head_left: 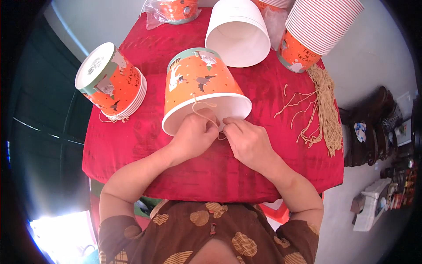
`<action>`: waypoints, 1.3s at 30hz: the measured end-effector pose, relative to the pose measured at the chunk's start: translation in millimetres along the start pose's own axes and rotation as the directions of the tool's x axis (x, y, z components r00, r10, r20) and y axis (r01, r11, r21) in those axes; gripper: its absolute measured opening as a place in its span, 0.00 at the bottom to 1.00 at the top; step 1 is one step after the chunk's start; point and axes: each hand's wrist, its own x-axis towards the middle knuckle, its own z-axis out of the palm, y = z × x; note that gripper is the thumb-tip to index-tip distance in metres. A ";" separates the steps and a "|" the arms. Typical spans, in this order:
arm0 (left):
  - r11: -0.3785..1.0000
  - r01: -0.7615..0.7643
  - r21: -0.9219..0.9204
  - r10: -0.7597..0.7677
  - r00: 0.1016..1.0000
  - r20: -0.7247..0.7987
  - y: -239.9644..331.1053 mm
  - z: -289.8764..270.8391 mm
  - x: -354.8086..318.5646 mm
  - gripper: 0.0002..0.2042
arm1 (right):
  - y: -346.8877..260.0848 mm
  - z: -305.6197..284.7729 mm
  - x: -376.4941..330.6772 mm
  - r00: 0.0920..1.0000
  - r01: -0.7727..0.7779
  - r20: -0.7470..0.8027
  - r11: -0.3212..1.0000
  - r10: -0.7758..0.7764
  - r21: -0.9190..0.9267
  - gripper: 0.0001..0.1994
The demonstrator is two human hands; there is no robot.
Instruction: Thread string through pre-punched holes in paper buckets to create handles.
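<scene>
Brown patterned shirt fills the bottom edge, both forearms running up from it onto the red-covered worktop. Left hand and right hand meet at the near rim of an orange paper bucket printed with cartoon figures; bucket lies tipped on its side, open mouth toward the person, likely so the rim is within easy reach. Left hand fingers are curled and pressed on the rim, pinching a tan string that runs from a hole in the bucket wall down to the hands. Right hand fingertips are pinched together on the same string's end just beside the rim; thumbs close together, almost touching. Right of the hands, a loose bundle of tan strings lies on the worktop near its right edge, a few strands strayed left, near the right hand. Left of the bucket, well apart, a nested stack of matching orange buckets lies base toward the camera, string ends showing under it. Farther back, a white-inside bucket stack lies mouth toward the camera, and a tall ribbed stack of orange buckets leans at the far right corner. Plastic-wrapped buckets sit at the far edge. Grey floor around; clutter at right is too small to tell.
</scene>
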 end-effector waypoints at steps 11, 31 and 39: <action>0.988 -0.038 0.151 0.042 0.999 -0.020 6.6 3.8 -2.0 0.03 | 4.1 1.5 -1.5 0.997 -0.047 0.057 0.998 0.045 0.037 0.03; 0.992 -0.079 0.100 0.073 0.996 0.059 -5.0 -2.7 -2.9 0.06 | -4.7 -11.3 1.9 0.969 -0.244 0.110 0.925 0.220 0.292 0.07; 0.991 -0.089 0.098 0.079 0.992 0.093 1.4 -2.9 -2.5 0.08 | -17.9 -6.8 -0.3 0.986 -0.150 0.001 0.889 0.166 0.432 0.06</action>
